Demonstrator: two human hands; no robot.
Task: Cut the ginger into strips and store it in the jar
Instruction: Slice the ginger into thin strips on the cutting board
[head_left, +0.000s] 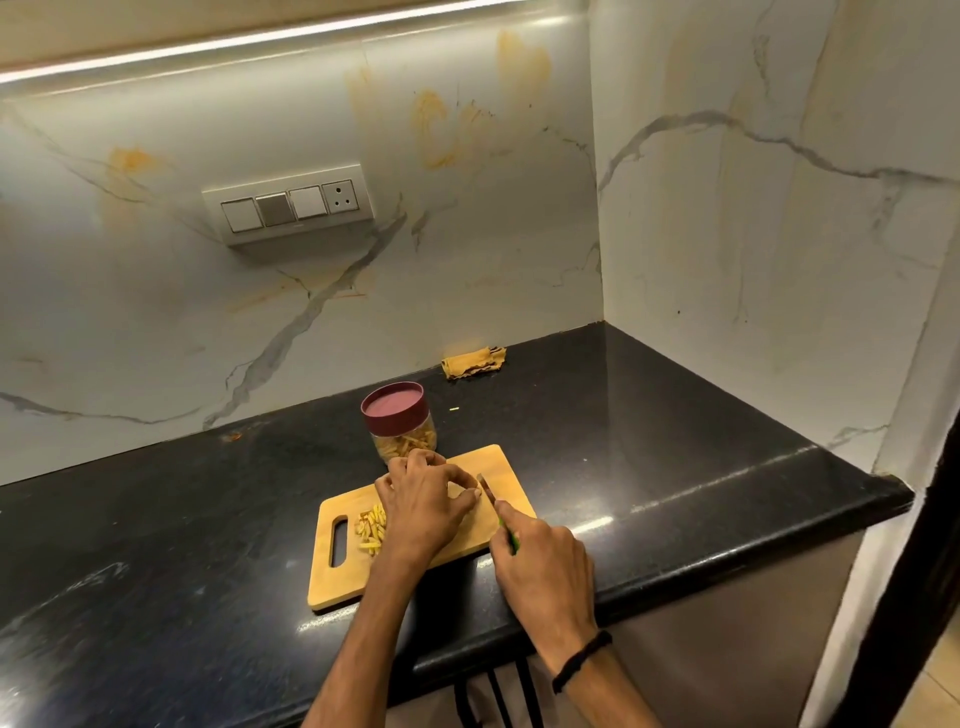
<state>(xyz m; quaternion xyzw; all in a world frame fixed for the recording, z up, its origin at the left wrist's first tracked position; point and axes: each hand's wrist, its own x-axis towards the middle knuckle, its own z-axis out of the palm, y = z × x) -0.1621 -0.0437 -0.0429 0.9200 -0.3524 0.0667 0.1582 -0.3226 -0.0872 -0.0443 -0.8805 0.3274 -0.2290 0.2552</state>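
Place: a home kitchen, one corner.
Counter (156, 545): black polished stone with a rounded front edge, which ran into the corner.
Walls (260, 312): white marble-look slabs, grey-veined, with orange stains.
Switches (289, 209): a plate of three switches and a socket sat on the back wall.
Light (260, 39): a strip glowed along the top of that wall.
Board (483, 467): wooden, with cut ginger strips (372, 527) on it.
Jar (400, 428): maroon-lidded, stood just behind the board.
Cloth (474, 362): a yellow rag lay against the back wall.

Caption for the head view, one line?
On a wooden cutting board, the right hand holds a green-handled knife beside the left hand; ginger strips piled, lidded jar behind.
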